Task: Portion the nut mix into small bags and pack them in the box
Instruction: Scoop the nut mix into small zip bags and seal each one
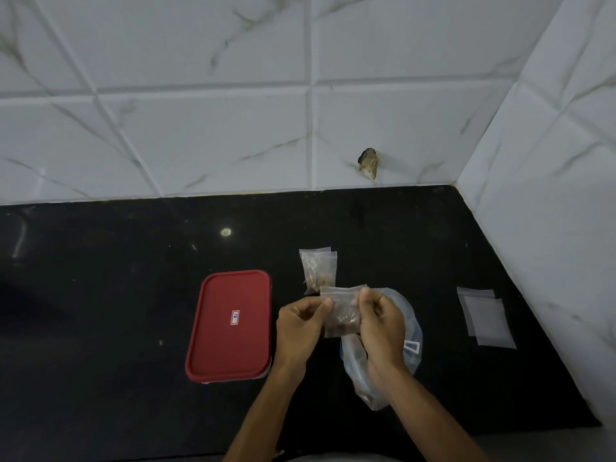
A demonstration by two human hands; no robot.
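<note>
The fingers (325, 303) of the left hand (300, 325) pinch the top left corner of a small bag (341, 315), and those of the right hand (381, 323) pinch its top right corner. The mouth strip is drawn crosswise between the two hands. The bag hangs upright from that strip, above the surface (100, 295), with a dark clump of nut mix at its bottom. Whether the seal is already pressed closed I cannot tell — the plastic is clear and the picture is soft there. I judge this to be the sealing step.

Just beyond the held bag, the filled bags (318, 270) lie overlapping on the black surface. Under the right wrist the big bag (410, 325) lies slumped and crumpled. Well off to the right, near the tiled wall (550, 195), is a small stack of empty bags (486, 318).

The box (220, 328) sits just beside the left hand, on its outer side. Its red lid is on and its long axis runs away from the person. The coming move turns on this: the bag's destination lies to the left of the fingers, the left hand is the nearer one, and nothing can go in while the lid is shut. So that hand would likely have to let go of the corner to lift the lid — or the bag joins the filled ones first.
</note>
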